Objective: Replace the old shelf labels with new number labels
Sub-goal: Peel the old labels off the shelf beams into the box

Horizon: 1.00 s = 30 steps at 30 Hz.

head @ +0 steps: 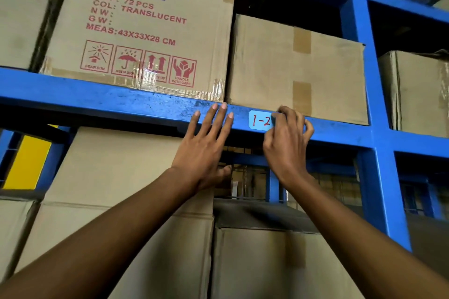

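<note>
**Label half hidden under the right hand on the blue beam**

A pale blue label (260, 121) sits on the front of the blue shelf beam (97, 97), just right of the frame's centre. Its red handwriting reads "1-2", but the label's right end is covered, so any further characters cannot be made out. The right hand (288, 138) has its fingers curled at that covered end; whether they pinch the label's edge or only press on it is hidden by the knuckles. The left hand (206, 145) lies flat with straight, spread fingers, tips touching the beam just left of the label and holding nothing. Above the beam stand a printed carton (136, 29) in the upper left and a plain carton (296, 68) beside it. Lower cartons (109, 177) are partly cut off by both forearms.
</note>
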Each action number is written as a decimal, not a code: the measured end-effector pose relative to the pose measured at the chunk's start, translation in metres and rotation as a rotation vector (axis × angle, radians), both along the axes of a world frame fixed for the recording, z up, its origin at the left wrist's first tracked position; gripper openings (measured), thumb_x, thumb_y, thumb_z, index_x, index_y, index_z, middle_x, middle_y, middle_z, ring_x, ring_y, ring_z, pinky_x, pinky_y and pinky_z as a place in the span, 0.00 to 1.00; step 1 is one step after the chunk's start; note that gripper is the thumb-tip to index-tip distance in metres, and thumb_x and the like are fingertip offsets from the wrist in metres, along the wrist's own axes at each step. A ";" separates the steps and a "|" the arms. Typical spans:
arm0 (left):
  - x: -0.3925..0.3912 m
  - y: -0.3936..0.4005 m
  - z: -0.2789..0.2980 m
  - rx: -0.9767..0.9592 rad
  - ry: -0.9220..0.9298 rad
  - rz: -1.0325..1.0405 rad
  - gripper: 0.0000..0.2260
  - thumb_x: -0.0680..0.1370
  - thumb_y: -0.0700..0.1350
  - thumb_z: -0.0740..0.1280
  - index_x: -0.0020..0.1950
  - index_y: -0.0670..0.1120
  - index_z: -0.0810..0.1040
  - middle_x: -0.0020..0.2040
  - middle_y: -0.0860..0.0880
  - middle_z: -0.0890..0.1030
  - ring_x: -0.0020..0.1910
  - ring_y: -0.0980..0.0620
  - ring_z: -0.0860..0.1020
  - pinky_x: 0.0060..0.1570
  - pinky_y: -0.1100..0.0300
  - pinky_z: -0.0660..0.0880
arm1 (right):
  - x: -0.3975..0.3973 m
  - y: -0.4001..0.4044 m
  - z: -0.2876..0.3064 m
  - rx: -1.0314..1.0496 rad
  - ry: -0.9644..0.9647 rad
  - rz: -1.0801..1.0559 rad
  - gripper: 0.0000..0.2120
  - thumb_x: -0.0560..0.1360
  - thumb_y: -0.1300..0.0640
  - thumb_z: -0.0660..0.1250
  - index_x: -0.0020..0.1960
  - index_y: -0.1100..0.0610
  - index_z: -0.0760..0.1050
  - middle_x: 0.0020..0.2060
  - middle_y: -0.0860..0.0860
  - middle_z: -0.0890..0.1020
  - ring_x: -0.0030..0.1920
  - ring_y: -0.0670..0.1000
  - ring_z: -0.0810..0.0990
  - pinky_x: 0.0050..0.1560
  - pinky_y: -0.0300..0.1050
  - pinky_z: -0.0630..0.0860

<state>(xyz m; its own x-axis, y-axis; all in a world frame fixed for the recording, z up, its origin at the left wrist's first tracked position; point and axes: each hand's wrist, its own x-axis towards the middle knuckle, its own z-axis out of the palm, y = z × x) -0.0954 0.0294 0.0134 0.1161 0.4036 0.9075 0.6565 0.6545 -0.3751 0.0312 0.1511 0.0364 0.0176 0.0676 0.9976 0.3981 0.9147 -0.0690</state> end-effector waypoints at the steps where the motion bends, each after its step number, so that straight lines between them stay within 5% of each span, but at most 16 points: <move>1: 0.000 0.001 0.000 0.002 0.001 -0.004 0.47 0.72 0.64 0.60 0.74 0.44 0.32 0.77 0.42 0.35 0.75 0.45 0.33 0.74 0.43 0.37 | 0.001 0.000 0.000 -0.006 0.014 0.020 0.16 0.74 0.62 0.59 0.61 0.60 0.71 0.66 0.56 0.70 0.68 0.54 0.63 0.69 0.53 0.52; 17: 0.003 0.000 0.001 -0.007 -0.023 0.021 0.48 0.72 0.65 0.61 0.74 0.44 0.32 0.77 0.42 0.34 0.75 0.44 0.33 0.74 0.43 0.38 | 0.008 0.004 0.019 -0.018 0.026 0.078 0.07 0.77 0.57 0.61 0.52 0.59 0.73 0.55 0.56 0.75 0.57 0.54 0.69 0.57 0.48 0.61; 24: 0.011 -0.002 0.001 -0.031 -0.061 0.061 0.48 0.72 0.64 0.61 0.75 0.43 0.32 0.77 0.42 0.35 0.75 0.44 0.34 0.74 0.42 0.40 | 0.021 -0.001 0.009 -0.053 -0.068 0.376 0.02 0.77 0.59 0.59 0.48 0.55 0.71 0.52 0.52 0.74 0.57 0.50 0.68 0.53 0.43 0.59; 30: 0.028 0.004 -0.009 0.033 -0.144 0.021 0.43 0.73 0.58 0.63 0.76 0.42 0.40 0.78 0.40 0.41 0.77 0.43 0.39 0.74 0.43 0.42 | 0.056 0.003 -0.013 -0.084 -0.028 0.518 0.05 0.78 0.58 0.60 0.51 0.57 0.72 0.50 0.48 0.73 0.57 0.48 0.69 0.53 0.50 0.72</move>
<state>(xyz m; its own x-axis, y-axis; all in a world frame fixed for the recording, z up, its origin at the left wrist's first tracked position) -0.0674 0.0331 0.0042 -0.0242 0.3742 0.9270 0.6878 0.6792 -0.2562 0.0876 0.1542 0.0239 -0.0659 0.1398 0.9880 -0.1017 0.9840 -0.1460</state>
